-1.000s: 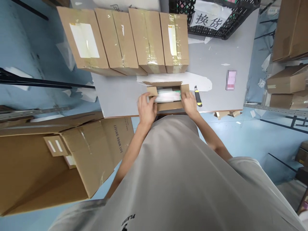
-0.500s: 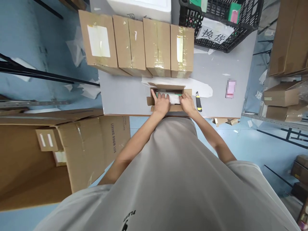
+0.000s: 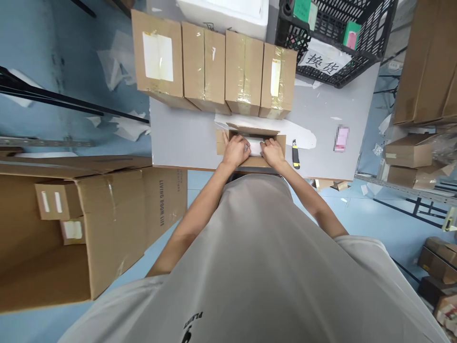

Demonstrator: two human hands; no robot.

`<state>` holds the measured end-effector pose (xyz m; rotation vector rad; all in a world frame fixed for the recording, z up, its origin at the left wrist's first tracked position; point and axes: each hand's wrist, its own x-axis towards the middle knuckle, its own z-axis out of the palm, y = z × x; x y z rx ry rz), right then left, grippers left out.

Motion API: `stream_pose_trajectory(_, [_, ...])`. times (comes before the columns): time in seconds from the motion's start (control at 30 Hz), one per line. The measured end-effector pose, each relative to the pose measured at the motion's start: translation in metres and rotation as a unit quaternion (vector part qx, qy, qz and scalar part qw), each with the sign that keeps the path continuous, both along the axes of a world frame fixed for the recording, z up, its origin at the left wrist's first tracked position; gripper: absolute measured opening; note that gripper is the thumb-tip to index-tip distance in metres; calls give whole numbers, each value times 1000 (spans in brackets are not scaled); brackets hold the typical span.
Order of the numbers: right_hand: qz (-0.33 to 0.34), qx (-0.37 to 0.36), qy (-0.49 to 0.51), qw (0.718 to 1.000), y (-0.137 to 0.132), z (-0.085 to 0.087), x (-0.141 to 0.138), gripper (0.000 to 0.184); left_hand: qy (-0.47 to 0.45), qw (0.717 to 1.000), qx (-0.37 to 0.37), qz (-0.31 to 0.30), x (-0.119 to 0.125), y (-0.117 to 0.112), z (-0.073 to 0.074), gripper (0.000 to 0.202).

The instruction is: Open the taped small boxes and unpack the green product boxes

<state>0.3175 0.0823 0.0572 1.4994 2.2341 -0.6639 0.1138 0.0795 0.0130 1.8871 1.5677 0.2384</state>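
Observation:
A small open cardboard box (image 3: 257, 162) sits at the table's front edge with its flaps folded out. Inside it lies a white packet (image 3: 255, 146), partly covered by my fingers. My left hand (image 3: 236, 150) grips the packet's left end with curled fingers, one finger sticking out along the left flap. At the other end, my right hand (image 3: 273, 152) has its fingers bent over the packet, close to the box's right flap. Fingertips of both hands are partly hidden in the box. A yellow and black utility knife (image 3: 296, 155) lies right of the box.
Four taped cardboard boxes (image 3: 243, 71) stand in a row behind, beside a black plastic crate (image 3: 321, 76) with a paper sign. A white foam box (image 3: 224, 19) is at the back. A pink item (image 3: 341, 138) lies right. A large open carton (image 3: 117, 228) stands left below.
My fingers have curled in more and pushed the white packet lower in the box; the green edges beside it no longer show. The left flap lies further out. The view has shifted slightly.

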Motion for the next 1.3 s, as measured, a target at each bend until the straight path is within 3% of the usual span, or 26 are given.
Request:
stream_pose_trajectory(0.33, [-48, -41, -38, 997, 10, -5, -18, 45, -5, 999, -5, -42, -1, -6, 0, 39])
stream_pose_trajectory(0.43, [-54, -70, -5, 996, 8, -6, -20, 36, 0, 999, -8, -52, 0, -6, 0, 42])
stream_pose_trajectory(0.53, [-71, -56, 57, 994, 1, -2, -19, 34, -2, 998, -11, -67, -3, -2, 3, 31])
stream_pose_trajectory(0.7, [-141, 16, 108, 984, -11, 20, -13, 40, -25, 999, 23, -27, -14, 7, 17, 38])
stream_pose_trajectory(0.87, [-168, 64, 138, 974, -11, 40, -8, 39, -92, 995, 44, -1, -17, 11, 44, 38])
stream_pose_trajectory(0.97, [-173, 62, 123, 975, -11, 45, -5, 41, -129, 988, 68, 47, -28, 15, 59, 32])
stream_pose_trajectory(1.1, [-161, 43, 85, 982, -17, 49, -3, 46, -122, 963, 109, 212, -72, 22, 61, 23])
stream_pose_trajectory(1.2, [-140, 31, 61, 988, -21, 50, -5, 46, -83, 935, 102, 331, -113, 23, 42, 14])
stream_pose_trajectory(1.3, [-105, 19, 35, 994, -17, 45, -14, 43, -42, 925, 23, 376, -137, 18, 10, 13])
